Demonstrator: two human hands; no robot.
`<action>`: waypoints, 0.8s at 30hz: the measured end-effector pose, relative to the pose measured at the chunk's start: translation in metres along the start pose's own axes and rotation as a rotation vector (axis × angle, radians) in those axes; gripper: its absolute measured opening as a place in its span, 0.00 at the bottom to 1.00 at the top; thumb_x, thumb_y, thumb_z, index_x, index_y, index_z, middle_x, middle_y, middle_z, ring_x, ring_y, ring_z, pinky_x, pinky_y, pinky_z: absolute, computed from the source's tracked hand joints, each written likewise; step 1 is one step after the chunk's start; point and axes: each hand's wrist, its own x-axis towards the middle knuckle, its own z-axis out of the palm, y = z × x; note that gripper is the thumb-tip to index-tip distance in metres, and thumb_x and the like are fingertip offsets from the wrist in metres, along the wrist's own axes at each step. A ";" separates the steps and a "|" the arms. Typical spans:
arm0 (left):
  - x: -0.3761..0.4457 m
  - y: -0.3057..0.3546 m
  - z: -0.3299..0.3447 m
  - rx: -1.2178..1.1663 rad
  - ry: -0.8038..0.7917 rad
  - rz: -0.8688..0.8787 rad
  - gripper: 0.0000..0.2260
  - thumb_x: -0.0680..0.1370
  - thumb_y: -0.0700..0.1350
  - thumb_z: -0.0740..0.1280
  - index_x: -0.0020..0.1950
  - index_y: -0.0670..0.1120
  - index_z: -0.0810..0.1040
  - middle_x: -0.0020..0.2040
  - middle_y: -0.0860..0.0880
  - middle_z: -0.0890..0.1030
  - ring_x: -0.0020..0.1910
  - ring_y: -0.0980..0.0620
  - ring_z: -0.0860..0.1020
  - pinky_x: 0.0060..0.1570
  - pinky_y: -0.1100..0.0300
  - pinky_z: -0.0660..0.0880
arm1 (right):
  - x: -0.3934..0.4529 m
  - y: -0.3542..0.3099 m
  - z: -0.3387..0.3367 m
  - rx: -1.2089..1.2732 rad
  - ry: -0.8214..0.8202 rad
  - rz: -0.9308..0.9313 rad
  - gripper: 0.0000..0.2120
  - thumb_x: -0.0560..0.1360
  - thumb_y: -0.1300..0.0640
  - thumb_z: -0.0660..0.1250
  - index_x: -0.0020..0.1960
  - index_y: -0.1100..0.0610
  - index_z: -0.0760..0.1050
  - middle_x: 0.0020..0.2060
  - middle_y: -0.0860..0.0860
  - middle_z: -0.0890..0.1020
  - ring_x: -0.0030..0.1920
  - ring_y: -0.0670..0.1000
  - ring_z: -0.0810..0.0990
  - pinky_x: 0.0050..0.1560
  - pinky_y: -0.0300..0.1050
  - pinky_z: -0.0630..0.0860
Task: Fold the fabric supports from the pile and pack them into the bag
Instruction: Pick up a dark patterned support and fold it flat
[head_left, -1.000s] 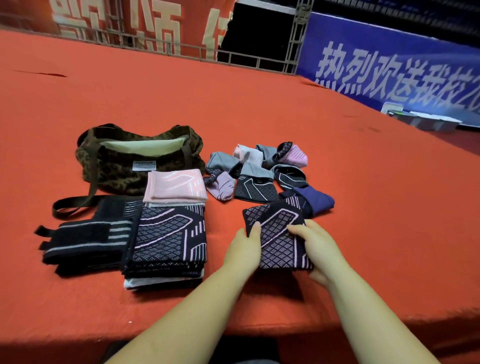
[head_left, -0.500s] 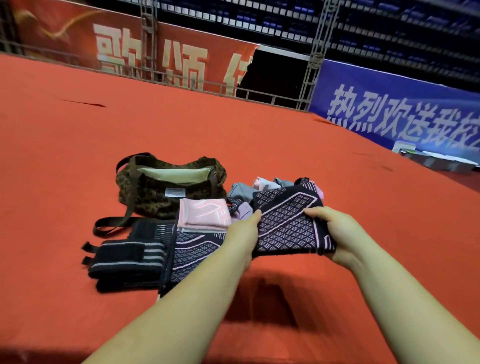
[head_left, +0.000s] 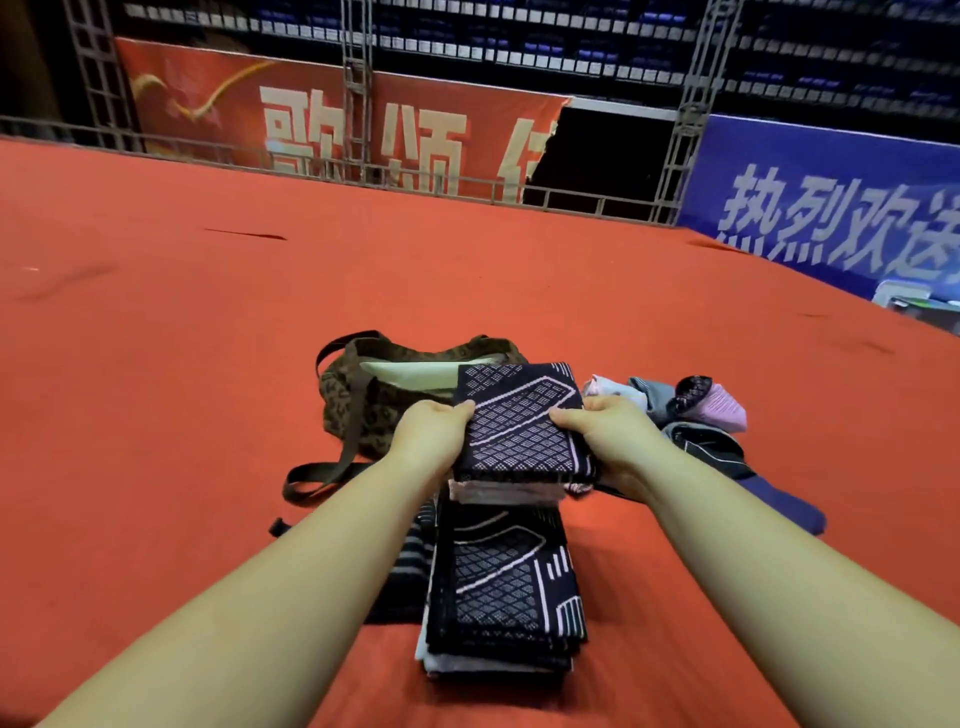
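A folded black support with a pale diamond pattern (head_left: 519, 423) is held between my left hand (head_left: 434, 431), gripping its left edge, and my right hand (head_left: 605, 431), gripping its right edge. It sits over the pink folded stack (head_left: 504, 491), just in front of the open camouflage bag (head_left: 363, 395). Nearer to me lies a stack of folded black patterned supports (head_left: 506, 587). The unfolded pile (head_left: 696, 410) of grey, pink and navy supports lies to the right, partly hidden by my right hand.
Everything rests on a wide red carpeted surface (head_left: 182, 364). Black striped straps (head_left: 408, 566) lie left of the near stack, mostly hidden by my left arm. The bag's strap (head_left: 311, 480) trails to the left. Metal railing and banners stand at the far edge.
Both hands lifted the folded black support off the carpet and carried it left and away, over the pink stack by the bag.
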 end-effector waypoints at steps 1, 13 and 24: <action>0.005 -0.001 0.000 -0.033 -0.031 -0.030 0.14 0.79 0.47 0.64 0.36 0.41 0.77 0.38 0.43 0.80 0.36 0.44 0.79 0.43 0.53 0.77 | 0.007 0.003 0.001 -0.029 0.017 -0.004 0.04 0.73 0.63 0.69 0.45 0.65 0.79 0.46 0.64 0.83 0.48 0.64 0.82 0.56 0.65 0.75; 0.045 -0.021 0.008 0.367 -0.068 -0.042 0.13 0.79 0.46 0.59 0.44 0.38 0.76 0.46 0.37 0.81 0.48 0.37 0.79 0.49 0.51 0.77 | 0.048 0.032 0.007 -0.358 0.148 -0.106 0.08 0.72 0.57 0.72 0.48 0.58 0.78 0.43 0.51 0.82 0.43 0.52 0.80 0.46 0.44 0.74; 0.047 -0.042 0.013 0.630 0.010 -0.011 0.17 0.80 0.49 0.61 0.58 0.35 0.73 0.57 0.37 0.78 0.58 0.38 0.74 0.52 0.54 0.69 | 0.054 0.064 0.016 -0.778 0.244 -0.196 0.22 0.73 0.47 0.68 0.62 0.56 0.69 0.56 0.55 0.77 0.62 0.57 0.72 0.54 0.47 0.70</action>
